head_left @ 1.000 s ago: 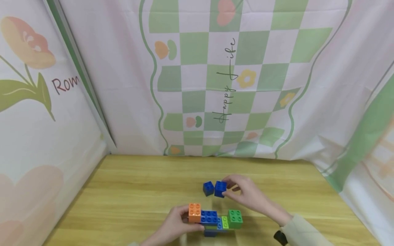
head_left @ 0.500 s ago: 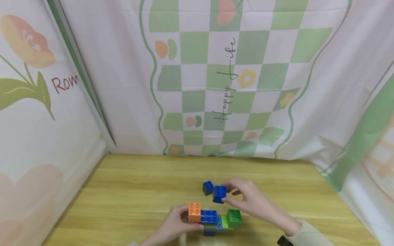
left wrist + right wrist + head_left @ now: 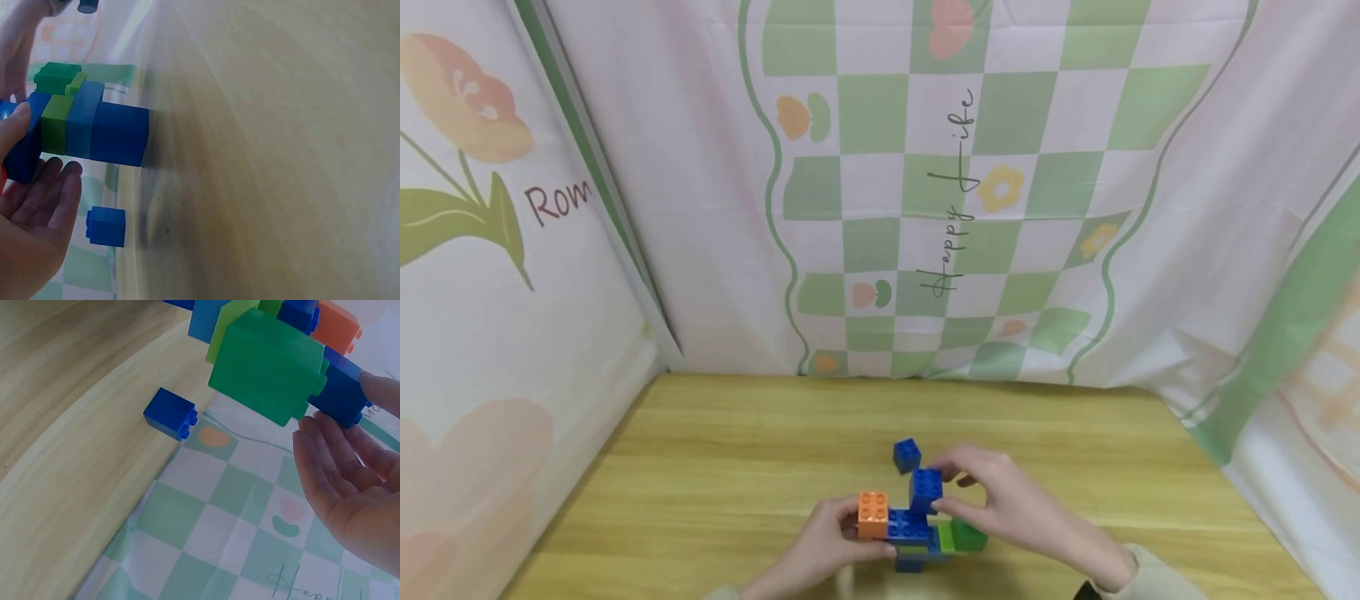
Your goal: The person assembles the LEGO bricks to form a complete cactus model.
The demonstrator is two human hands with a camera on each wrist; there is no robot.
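At the left end of a built toy-brick stack, my left hand (image 3: pixel 823 542) grips with the thumb along the near side. The stack has an orange brick (image 3: pixel 872 515) beside a long blue brick (image 3: pixel 907 527) on top, then a lime brick (image 3: pixel 947 539) and a green brick (image 3: pixel 972 536) at the right. Below them, the left wrist view shows a lighter blue brick (image 3: pixel 82 128) and a dark blue foot brick (image 3: pixel 120 134). My right hand (image 3: pixel 996 496) pinches another blue brick (image 3: pixel 927 490) between thumb and fingers, close over the long blue brick's right end.
One loose blue brick (image 3: pixel 907 456) lies on the wooden table (image 3: pixel 737 450) just behind the stack. A printed curtain (image 3: pixel 872 183) hangs along the table's back edge, and more printed cloth (image 3: pixel 475 333) covers the left side.
My right hand has brought its blue brick left and toward me, from beside the loose brick to over the stack. The left hand and stack have stayed nearly still.
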